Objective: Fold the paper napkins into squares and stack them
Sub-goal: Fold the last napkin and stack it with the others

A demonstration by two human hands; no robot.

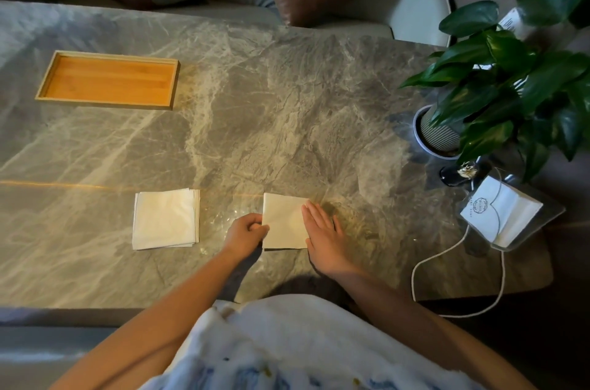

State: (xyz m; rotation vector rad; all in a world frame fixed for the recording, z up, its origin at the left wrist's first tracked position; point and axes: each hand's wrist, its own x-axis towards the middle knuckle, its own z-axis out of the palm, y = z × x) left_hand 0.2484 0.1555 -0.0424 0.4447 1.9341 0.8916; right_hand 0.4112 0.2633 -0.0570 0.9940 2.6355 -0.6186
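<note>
A folded white napkin (282, 221) lies flat on the marble table near the front edge. My left hand (245, 234) pinches its left edge with curled fingers. My right hand (324, 231) lies flat on the napkin's right side, fingers together, pressing it down. To the left sits a stack of folded white napkins (165, 219), squared up, apart from both hands. At the right, a clear holder (514, 223) carries a pack of unfolded napkins (498, 209).
An empty wooden tray (108, 80) rests at the far left of the grey marble table (255, 108). A potted plant (498, 86) stands at the right edge. A white cable (447, 258) loops off the table's right front. Sofa cushions lie beyond the table.
</note>
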